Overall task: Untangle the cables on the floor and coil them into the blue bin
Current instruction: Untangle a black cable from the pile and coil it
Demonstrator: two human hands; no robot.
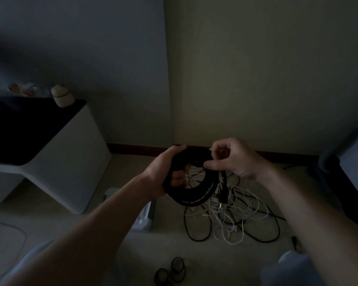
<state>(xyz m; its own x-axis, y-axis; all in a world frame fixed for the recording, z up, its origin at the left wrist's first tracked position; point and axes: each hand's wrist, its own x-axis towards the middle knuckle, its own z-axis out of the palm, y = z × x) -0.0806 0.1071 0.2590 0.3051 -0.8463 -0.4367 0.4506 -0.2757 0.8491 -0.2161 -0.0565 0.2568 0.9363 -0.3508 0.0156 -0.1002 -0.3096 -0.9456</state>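
Note:
A thick black cable coil (196, 193) hangs in the air in front of me. My left hand (165, 168) grips its left side, fingers curled through the ring. My right hand (234, 157) pinches the coil's upper right part between thumb and fingers. The cable's black plug end (222, 196) dangles below my right hand. Under the coil, a tangle of white and black cables (236, 219) lies on the floor. The bin (147, 215) shows pale in the dim light beneath my left forearm, mostly hidden.
A white bench with a dark top (56, 153) stands at the left, with small objects on it. Two small coiled black cables (171, 270) lie on the floor near me. A dark chair or furniture piece (343, 157) stands at the right. A thin cord (8, 228) trails at far left.

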